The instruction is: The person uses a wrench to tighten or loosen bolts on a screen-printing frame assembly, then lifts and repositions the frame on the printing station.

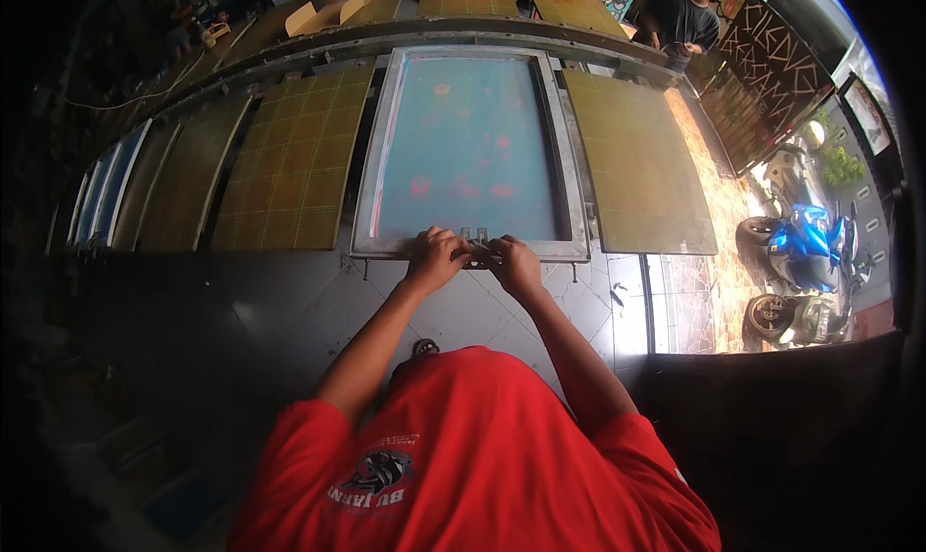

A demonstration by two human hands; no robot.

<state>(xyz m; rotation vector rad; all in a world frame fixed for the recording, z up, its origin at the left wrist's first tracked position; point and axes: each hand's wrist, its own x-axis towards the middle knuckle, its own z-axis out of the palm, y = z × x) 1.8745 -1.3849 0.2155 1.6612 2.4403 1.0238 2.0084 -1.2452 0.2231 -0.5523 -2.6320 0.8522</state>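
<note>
A screen frame with a light metal rim (573, 166) holds pale blue mesh (453, 127) marked with faint pink shapes. At the middle of its front edge is a small metal fitting with slotted tabs (474, 234). My left hand (440, 256) has its fingers curled at the edge, just left of the fitting. My right hand (513, 264) is closed at the fitting's right side, close to my left fingertips. What either set of fingers grips is too small or hidden to make out.
Yellowish flat boards (289, 156) (637, 156) flank the screen, with more panels (127, 185) farther left. Behind stand a metal rail and cardboard boxes (328, 12). Another person (680, 21) is at the back right. A blue motorbike (803, 248) stands on the right, beyond the tiled floor (502, 316).
</note>
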